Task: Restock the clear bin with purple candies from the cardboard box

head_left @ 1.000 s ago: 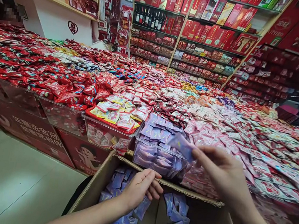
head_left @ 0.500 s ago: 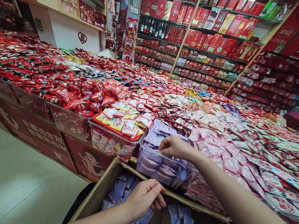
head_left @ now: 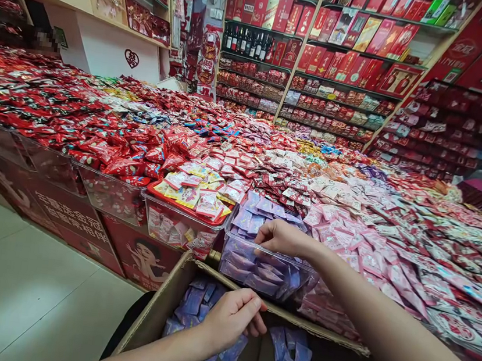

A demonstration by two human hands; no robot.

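Over a clear plastic bin [head_left: 259, 247] of purple candy packets [head_left: 257, 224], my right hand [head_left: 280, 238] is bent down with its fingers pinched together near the front rim. Its fingertips are partly hidden, and I cannot make out what is between them. My left hand [head_left: 237, 316] hovers at the inner front of a cardboard box [head_left: 164, 303]. The fingers of this hand are loosely curled under the thumb, with nothing visible in them. Inside the box, purple packets [head_left: 296, 357] lie in two groups, to the left and to the right.
Left of the bin stands another clear bin with a red inner tray [head_left: 218, 219] of yellow and white packets. Pink packets [head_left: 359, 251] heap to the right. Red packets [head_left: 109, 144] cover the left counter. Tall shelves [head_left: 305, 48] with boxes and bottles stand behind.
Both hands stay in nearly the same places and poses. The view has shifted very slightly, and no packet has visibly moved.
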